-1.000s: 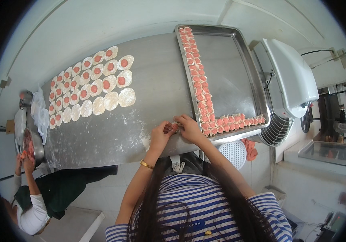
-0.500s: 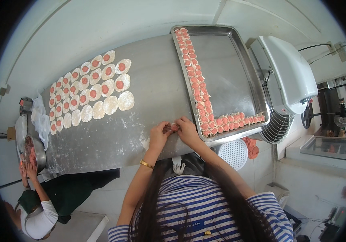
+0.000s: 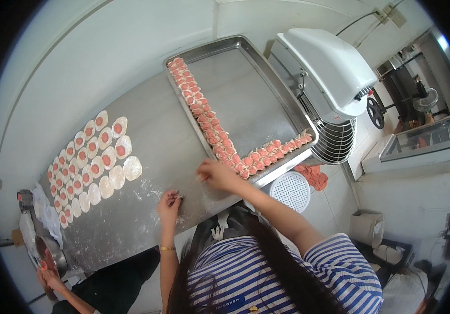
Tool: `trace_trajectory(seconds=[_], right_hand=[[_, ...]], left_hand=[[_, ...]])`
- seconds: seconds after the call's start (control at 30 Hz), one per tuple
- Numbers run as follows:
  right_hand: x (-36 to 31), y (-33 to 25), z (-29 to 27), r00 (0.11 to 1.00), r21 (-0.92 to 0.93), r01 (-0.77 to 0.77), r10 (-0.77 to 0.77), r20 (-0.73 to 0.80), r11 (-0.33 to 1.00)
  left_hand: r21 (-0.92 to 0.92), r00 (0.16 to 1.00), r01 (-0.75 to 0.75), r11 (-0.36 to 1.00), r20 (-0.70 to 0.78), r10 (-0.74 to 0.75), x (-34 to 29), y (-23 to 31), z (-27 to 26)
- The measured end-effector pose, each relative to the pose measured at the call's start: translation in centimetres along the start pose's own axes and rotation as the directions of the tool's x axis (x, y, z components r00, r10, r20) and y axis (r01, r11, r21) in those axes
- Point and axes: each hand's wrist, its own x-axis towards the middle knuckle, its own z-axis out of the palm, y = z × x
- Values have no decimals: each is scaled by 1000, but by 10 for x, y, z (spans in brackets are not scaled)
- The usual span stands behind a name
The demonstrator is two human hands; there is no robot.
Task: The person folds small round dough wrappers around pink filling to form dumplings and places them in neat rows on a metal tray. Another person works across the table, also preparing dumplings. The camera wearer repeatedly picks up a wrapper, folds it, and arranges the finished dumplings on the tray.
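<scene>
My left hand [image 3: 168,205] is low over the metal table, fingers curled and pinched together. A small pale thing shows at its fingertips, too little to name. My right hand [image 3: 218,176] is further forward and to the right, by the near left side of a steel tray [image 3: 267,89]. Motion smears its fingers, so what they hold, if anything, does not show. Open-topped dumplings [image 3: 210,126] with pink meat line the tray's left and near sides. To the left, round dough wrappers [image 3: 133,168] lie in rows, most with a lump of pink filling [image 3: 121,150].
Flour dusts the steel table [image 3: 151,115]. Beyond the tray stands a white mixer [image 3: 324,68] with a wire guard. A white perforated stool [image 3: 290,191] and red cloth [image 3: 313,177] are below. At far left, another person's hands [image 3: 49,275] are at a metal bowl [image 3: 57,255].
My hands have parted; half a second ago they met over a small meat-filled dumpling. The left is lower, and the right is beside the tray. The whole view has turned and shifted.
</scene>
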Motion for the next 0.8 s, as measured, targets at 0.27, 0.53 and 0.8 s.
trace_trajectory(seconds=[0.27, 0.53, 0.8], right_hand=[[-54, 79, -192, 899, -274, -322, 202, -389, 906], [-67, 140, -211, 971, -517, -233, 229, -73, 824], [-77, 125, -215, 974, -531, -112, 198, 108, 840]], left_hand=[[0, 996, -4, 1000, -90, 4, -26, -5, 0], [-4, 991, 0, 1000, -135, 0, -35, 3, 26], [-10, 987, -14, 1000, -163, 12, -61, -7, 39]])
